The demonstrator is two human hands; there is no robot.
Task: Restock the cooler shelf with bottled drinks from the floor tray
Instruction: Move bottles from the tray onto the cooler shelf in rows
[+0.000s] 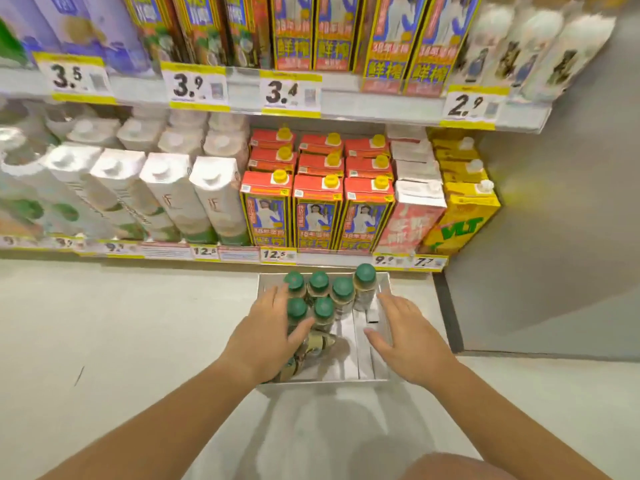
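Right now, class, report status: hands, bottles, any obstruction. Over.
Left hand open against green-capped bottles in floor tray. Right hand open, empty, over tray's bare side. One bottle lying flat. Nothing blocking.

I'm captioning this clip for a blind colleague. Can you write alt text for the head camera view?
Two bare hands reach into a white floor tray of green-capped bottles; the left hand touches them, the right hand hovers open. Behind stand shelves of drink cartons.

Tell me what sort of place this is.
Most likely a grocery shop aisle: shelves of drink cartons, yellow price tags along the shelf edges, and a floor tray of green-capped bottles for restocking.
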